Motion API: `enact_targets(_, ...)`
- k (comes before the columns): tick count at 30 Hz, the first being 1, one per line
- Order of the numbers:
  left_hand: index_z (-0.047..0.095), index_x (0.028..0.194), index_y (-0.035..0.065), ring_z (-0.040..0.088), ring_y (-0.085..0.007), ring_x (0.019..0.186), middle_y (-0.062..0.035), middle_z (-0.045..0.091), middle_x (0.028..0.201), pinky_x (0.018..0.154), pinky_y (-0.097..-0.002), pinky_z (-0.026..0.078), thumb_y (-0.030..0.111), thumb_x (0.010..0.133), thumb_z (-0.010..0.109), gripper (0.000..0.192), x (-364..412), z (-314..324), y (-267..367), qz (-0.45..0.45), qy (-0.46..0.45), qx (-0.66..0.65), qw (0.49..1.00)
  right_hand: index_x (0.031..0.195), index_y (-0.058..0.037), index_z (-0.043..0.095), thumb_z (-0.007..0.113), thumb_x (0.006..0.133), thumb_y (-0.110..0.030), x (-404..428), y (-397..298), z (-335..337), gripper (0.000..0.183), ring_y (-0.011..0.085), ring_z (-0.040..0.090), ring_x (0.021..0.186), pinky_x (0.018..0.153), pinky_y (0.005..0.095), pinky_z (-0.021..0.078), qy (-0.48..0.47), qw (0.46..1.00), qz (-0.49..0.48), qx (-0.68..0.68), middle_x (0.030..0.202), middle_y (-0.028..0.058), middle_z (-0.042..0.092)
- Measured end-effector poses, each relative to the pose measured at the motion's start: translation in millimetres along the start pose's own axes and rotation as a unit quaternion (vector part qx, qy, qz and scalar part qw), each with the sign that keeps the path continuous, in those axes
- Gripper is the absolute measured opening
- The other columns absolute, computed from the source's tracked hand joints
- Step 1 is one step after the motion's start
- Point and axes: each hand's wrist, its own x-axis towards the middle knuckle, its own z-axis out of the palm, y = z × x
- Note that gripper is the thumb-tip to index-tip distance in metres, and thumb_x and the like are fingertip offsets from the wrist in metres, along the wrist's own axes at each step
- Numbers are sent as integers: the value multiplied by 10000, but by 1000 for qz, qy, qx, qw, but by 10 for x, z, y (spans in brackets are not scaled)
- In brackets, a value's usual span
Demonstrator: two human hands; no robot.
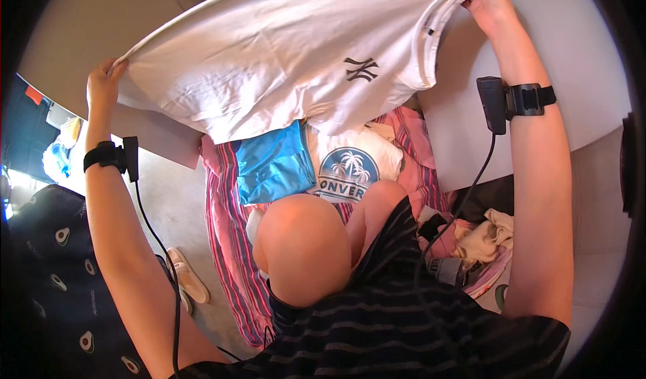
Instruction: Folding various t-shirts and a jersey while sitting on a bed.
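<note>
A white T-shirt (282, 51) with a small dark emblem is stretched sideways in the air between my hands. My left hand (107, 74) pinches its hem at the far left. At the upper right, my right hand (482, 3) grips the shirt near the collar end; some of its fingers are behind the cloth. Below the shirt, a folded blue garment (275, 164) lies beside a white T-shirt with a palm-tree print (348, 172). Both rest on a pink striped cloth (227, 217), in front of my bent knees.
Crumpled clothes (479, 243) are heaped at my right. Pale panels (565, 51) stand at the right and upper left. A slipper (189, 275) lies on the floor at the left, near a dark avocado-patterned fabric (55, 278). Cables hang from the straps on both wrists.
</note>
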Motion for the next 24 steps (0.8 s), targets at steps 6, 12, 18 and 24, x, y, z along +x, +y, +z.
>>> enact_targets(6, 691, 927, 34, 584, -152, 672, -76, 657, 743, 655, -296, 455, 382, 806, 665, 369, -3, 27, -104, -49, 33, -62, 996, 1098, -84, 589, 584, 854, -209, 268, 47, -162, 274, 127, 566, 960, 838, 294, 425, 11, 996, 81, -25, 1046, 11, 623)
enact_targets(12, 684, 944, 46, 532, -102, 695, -12, 602, 748, 633, -253, 434, 387, 825, 657, 363, -91, -10, 36, -156, 38, -175, 971, 1025, -128, 612, 610, 833, -245, 309, 15, -320, 225, 88, 541, 872, 761, 283, 419, 13, 993, 67, -92, 928, -41, 620)
enact_targets(18, 606, 1121, 51, 529, -112, 869, -26, 592, 1007, 716, -258, 463, 331, 886, 608, 366, -13, -151, 245, -259, 61, -367, 891, 996, -54, 598, 519, 845, -109, 246, -70, -252, 178, 206, 592, 766, 683, 372, 479, 6, 994, 46, -95, 872, 83, 646)
enact_targets(24, 542, 1195, 19, 505, -132, 1027, -39, 572, 1094, 942, -306, 382, 299, 924, 560, 390, -697, -325, 98, -157, 100, -526, 830, 1082, -78, 564, 599, 859, -234, -502, -210, -324, 275, 102, 531, 941, 729, 283, 439, -42, 999, -23, 9, 1050, 8, 590)
